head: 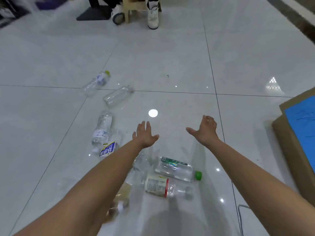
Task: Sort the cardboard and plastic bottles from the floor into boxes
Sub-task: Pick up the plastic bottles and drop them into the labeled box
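Looking down from a head-worn camera, two bare forearms stretch out over a glossy white tiled floor [170, 57]. The left grip [144, 135] is an open hand with its fingers spread and nothing in it. The right grip [204, 132] is also open and empty, thumb pointing inward.

Empty plastic bottles lie on their sides across the floor. A green-capped bottle [177, 168] lies between the forearms, nearer the body than the hands. A red-and-white labelled bottle [163, 185] lies just beside it. To the left, a blue-labelled bottle [109, 149] touches a clear bottle with a white label [102, 128]. Farther off are an unlabelled clear bottle [117, 96] and a yellow-capped bottle [97, 81]. A blurred brownish bottle [121, 196] shows partly under the left forearm.

At the right edge lies brown cardboard [286, 133] with a blue sheet [303, 120] on it. Whether it is a box cannot be told.

The bottles look light and thin-walled. They are likely to roll on the slick tile and dent if squeezed hard. Wrapping fingers round the middle of the body, or taking the stiffer neck below the cap, should hold best. The cardboard looks stiff and flat, and is probably best lifted by an edge.

At the top stand another person's white shoes [153, 17].
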`<state>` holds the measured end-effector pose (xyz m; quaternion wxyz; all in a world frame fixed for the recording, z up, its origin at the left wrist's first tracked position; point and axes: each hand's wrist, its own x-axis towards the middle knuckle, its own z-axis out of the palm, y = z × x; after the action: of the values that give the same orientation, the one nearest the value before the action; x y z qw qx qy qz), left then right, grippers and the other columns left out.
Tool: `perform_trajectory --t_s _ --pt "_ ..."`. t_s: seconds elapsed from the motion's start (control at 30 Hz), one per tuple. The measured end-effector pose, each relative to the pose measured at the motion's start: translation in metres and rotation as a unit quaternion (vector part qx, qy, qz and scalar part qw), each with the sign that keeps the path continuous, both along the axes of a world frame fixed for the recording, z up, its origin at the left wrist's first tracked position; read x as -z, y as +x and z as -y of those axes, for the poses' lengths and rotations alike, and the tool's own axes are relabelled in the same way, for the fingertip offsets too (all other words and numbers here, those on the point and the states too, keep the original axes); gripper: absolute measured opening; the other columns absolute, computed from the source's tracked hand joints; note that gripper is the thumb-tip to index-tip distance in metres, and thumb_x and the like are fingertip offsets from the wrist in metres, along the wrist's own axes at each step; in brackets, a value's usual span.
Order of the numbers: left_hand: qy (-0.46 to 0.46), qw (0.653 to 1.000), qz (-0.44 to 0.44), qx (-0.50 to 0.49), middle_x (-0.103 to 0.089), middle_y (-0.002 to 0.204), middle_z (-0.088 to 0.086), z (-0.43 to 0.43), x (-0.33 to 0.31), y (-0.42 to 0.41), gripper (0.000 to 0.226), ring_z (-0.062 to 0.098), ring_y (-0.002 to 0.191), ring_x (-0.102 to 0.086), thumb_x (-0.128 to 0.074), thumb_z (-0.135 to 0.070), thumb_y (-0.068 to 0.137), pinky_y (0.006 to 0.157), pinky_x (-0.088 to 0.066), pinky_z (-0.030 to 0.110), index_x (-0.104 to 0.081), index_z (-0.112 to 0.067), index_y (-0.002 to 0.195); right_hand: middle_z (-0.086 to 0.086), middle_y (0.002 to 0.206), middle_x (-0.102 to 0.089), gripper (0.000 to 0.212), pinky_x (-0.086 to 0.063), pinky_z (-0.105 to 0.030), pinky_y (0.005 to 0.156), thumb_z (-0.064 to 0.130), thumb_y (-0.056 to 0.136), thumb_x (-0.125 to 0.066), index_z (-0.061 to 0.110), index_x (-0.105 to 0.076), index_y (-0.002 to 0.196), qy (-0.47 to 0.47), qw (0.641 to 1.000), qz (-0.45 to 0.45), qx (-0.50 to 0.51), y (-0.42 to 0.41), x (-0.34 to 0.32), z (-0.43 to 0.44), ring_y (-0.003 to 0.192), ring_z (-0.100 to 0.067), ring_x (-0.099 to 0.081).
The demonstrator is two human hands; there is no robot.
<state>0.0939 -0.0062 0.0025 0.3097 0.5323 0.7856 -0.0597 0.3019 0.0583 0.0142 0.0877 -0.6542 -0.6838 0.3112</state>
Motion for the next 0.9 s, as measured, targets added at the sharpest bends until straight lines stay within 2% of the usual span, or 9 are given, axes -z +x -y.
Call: perform_trajectory --t_s 0.2,0.27,0.33,0.4,0.43,0.57,0.63,0.73,0.9 --pt "0.079 0.988 -0.082 0.1 0.013 0.161 0.01 0.023 0.011 0.0 0.071 0.024 0.149 0.011 -0.028 -0.047 0.101 0.12 0.0 0.042 0.003 -0.012 0.154 -0.018 0.156 -0.008 0.096 -0.016 -0.036 0.116 0.047 0.086 -0.062 -0.002 -0.009 0.15 -0.054 0.997 0.044 -0.039 0.014 0.048 0.045 0.146 -0.031 -0.006" --pt "0.092 0.978 -0.12 0.144 0.007 0.161 0.01 0.027 0.009 0.006 0.067 0.025 0.149 0.007 -0.025 -0.049 0.101 0.12 -0.001 0.042 -0.004 -0.013 0.154 -0.017 0.157 -0.009 0.098 -0.015 -0.036 0.117 0.049 0.085 -0.063 -0.001 -0.01 0.15 -0.085 0.993 0.06 -0.056 0.019 0.059 0.057 0.145 -0.031 -0.007" --pt "0.048 0.975 -0.144 0.161 -0.016 0.159 0.012 0.034 0.007 0.012 0.068 0.028 0.147 -0.011 -0.025 -0.057 0.098 0.118 -0.009 0.043 -0.027 -0.013 0.149 -0.016 0.156 -0.013 0.097 -0.017 -0.035 0.116 0.049 0.084 -0.064 0.0 -0.013 0.15 -0.114 0.988 0.079 -0.071 0.022 0.062 0.066 0.145 -0.031 -0.011" --pt "-0.053 0.965 -0.185 0.176 -0.044 0.143 0.009 0.04 0.002 0.019 0.075 0.027 0.136 -0.034 -0.025 -0.07 0.091 0.113 -0.019 0.042 -0.049 -0.014 0.133 -0.017 0.153 -0.02 0.092 -0.021 -0.032 0.114 0.042 0.083 -0.067 0.001 -0.018 0.148 -0.138 0.982 0.095 -0.086 0.025 0.063 0.073 0.143 -0.031 -0.018" --pt "-0.108 0.954 -0.209 0.185 -0.051 0.137 0.006 0.042 -0.001 0.021 0.079 0.027 0.132 -0.04 -0.026 -0.075 0.087 0.112 -0.021 0.042 -0.052 -0.015 0.13 -0.017 0.152 -0.022 0.089 -0.025 -0.032 0.112 0.039 0.083 -0.068 0.001 -0.02 0.148 -0.154 0.978 0.103 -0.094 0.025 0.064 0.077 0.142 -0.031 -0.021" --pt "-0.224 0.893 -0.323 0.22 -0.044 0.143 0.004 0.049 -0.013 0.017 0.087 0.035 0.129 -0.047 -0.044 -0.077 0.079 0.106 -0.037 0.051 -0.038 -0.017 0.142 -0.018 0.143 -0.038 0.08 -0.038 -0.028 0.095 0.041 0.072 -0.069 0.003 -0.039 0.137 -0.199 0.962 0.141 -0.124 0.024 0.073 0.092 0.13 -0.031 -0.039" --pt "-0.229 0.879 -0.35 0.23 -0.047 0.139 0.002 0.054 -0.017 0.012 0.085 0.033 0.119 -0.056 -0.053 -0.073 0.078 0.095 -0.05 0.043 -0.039 -0.017 0.14 -0.018 0.141 -0.039 0.076 -0.039 -0.03 0.098 0.032 0.078 -0.069 0.004 -0.034 0.14 -0.209 0.959 0.145 -0.127 0.024 0.079 0.097 0.13 -0.031 -0.04" --pt "-0.184 0.901 -0.323 0.223 -0.045 0.141 0.001 0.06 -0.016 0.006 0.073 0.028 0.116 -0.058 -0.057 -0.063 0.083 0.091 -0.051 0.036 -0.043 -0.017 0.138 -0.018 0.14 -0.04 0.079 -0.039 -0.031 0.101 0.024 0.082 -0.068 0.004 -0.024 0.144 -0.208 0.958 0.157 -0.121 0.025 0.087 0.102 0.129 -0.033 -0.04" --pt "-0.114 0.951 -0.233 0.169 -0.058 0.126 0.001 0.06 -0.014 0.008 0.058 0.021 0.113 -0.059 -0.065 -0.05 0.081 0.097 -0.049 0.035 -0.054 -0.017 0.128 -0.016 0.133 -0.046 0.066 -0.04 -0.029 0.088 0.024 0.082 -0.067 0.003 -0.032 0.134 -0.196 0.954 0.199 -0.112 0.019 0.097 0.109 0.124 -0.032 -0.041"
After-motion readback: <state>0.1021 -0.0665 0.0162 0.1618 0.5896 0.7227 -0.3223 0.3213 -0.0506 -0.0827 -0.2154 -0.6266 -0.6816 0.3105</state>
